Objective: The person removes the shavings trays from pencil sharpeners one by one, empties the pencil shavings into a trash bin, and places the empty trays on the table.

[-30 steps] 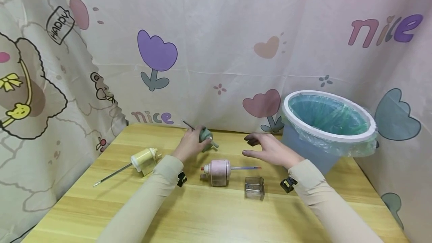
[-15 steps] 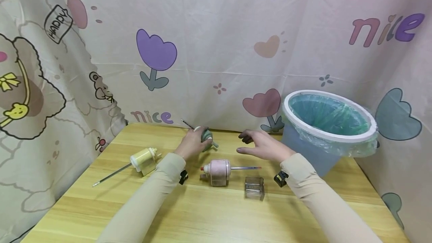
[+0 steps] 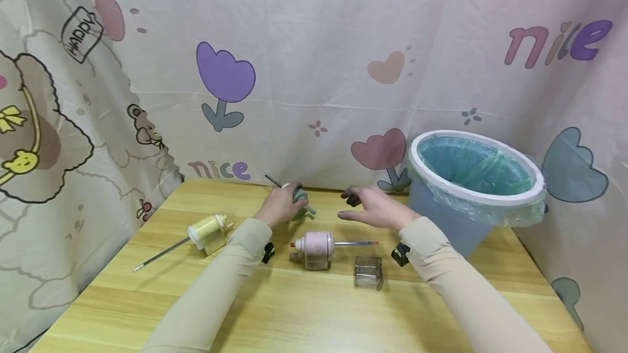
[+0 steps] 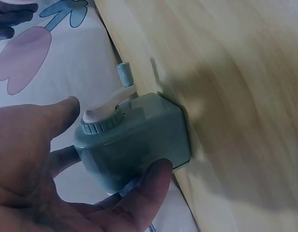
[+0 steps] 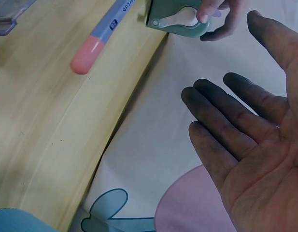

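My left hand [image 3: 278, 206] grips a green hand-crank pencil sharpener [image 4: 139, 140] near the table's back edge. Thumb and fingers lie around its body, the thumb close to the pale crank [image 4: 107, 108]. A dark pencil [image 3: 271, 180] sticks out behind that hand in the head view. To the right, my right hand [image 3: 380, 208] hovers with its fingers spread, holding nothing; its fingertips [image 5: 190, 94] look smudged dark. In front of both hands lies a pink crank sharpener [image 3: 317, 250], a pencil [image 3: 355, 243] with a red end projecting from it.
At left lies a yellow crank sharpener [image 3: 207, 233] with a grey pencil [image 3: 159, 254] in it. A small see-through brownish plastic box [image 3: 368, 273] sits right of the pink sharpener. A bag-lined bin [image 3: 441, 211] stands at the back right. Printed cloth [image 3: 314, 70] hangs behind the table [image 3: 294, 315].
My right hand has moved left, toward the green pencil sharpener. My left hand keeps hold of the sharpener with barely any movement.
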`<move>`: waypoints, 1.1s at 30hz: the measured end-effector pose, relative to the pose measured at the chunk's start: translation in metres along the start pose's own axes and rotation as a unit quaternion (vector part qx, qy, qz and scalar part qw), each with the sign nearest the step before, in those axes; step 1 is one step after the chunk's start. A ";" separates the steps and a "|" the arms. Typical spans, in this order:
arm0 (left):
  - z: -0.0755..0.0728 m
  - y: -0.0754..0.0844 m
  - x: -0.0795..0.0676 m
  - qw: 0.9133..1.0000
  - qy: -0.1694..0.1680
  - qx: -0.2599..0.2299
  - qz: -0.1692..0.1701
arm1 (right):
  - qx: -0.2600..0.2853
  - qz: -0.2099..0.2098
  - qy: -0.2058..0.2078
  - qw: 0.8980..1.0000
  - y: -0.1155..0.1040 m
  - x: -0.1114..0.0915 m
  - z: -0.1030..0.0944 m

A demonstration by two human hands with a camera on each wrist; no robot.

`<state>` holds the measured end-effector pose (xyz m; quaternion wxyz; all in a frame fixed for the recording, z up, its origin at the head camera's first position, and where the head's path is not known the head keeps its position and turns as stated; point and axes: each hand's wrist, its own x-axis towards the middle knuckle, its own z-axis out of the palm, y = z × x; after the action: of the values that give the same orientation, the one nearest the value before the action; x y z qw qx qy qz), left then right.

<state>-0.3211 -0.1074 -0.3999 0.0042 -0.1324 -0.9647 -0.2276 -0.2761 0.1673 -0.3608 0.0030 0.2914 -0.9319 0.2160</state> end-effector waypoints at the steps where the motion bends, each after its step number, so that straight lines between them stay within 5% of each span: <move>1: 0.000 0.000 0.001 1.000 -0.001 0.005 -0.002 | -0.002 0.000 0.000 1.000 0.000 0.001 0.000; 16: -0.002 0.010 0.006 0.998 -0.013 0.045 -0.040 | -0.008 0.000 -0.005 1.000 -0.001 0.004 -0.002; 33: -0.002 0.007 0.012 0.997 -0.040 0.056 -0.022 | -0.003 -0.003 -0.007 1.000 0.003 0.002 -0.002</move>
<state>-0.3311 -0.0989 -0.3945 -0.0322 -0.1197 -0.9780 -0.1680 -0.2792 0.1692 -0.3601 -0.0021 0.2960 -0.9316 0.2110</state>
